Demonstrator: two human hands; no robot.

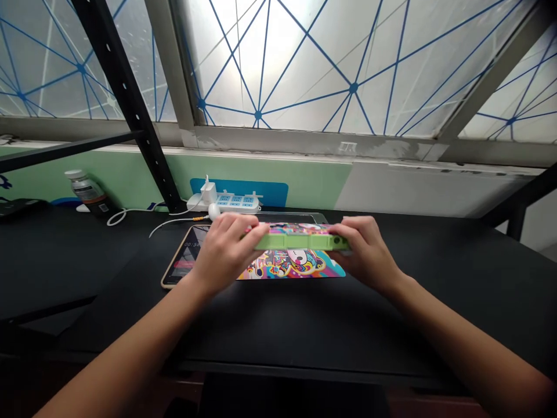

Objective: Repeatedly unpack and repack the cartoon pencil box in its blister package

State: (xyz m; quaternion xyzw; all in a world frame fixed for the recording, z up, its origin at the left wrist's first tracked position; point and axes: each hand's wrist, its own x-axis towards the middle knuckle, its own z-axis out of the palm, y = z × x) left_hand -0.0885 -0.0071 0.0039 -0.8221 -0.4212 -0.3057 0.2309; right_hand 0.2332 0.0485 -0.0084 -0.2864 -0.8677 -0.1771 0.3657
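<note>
Fingers closed: left hand [224, 248] and right hand [369, 251] pinch case [300, 241] by its ends; that grip holds it level over mat [300, 267] on desk [435, 290].

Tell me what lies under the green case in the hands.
A colourful cartoon sheet lies on the black table below the green case. The left hand hides its left end, beside a flat device.

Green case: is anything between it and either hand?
Nothing visible. The left hand holds the green case at its left end and the right hand at its right end, above the colourful sheet on the black table.
</note>
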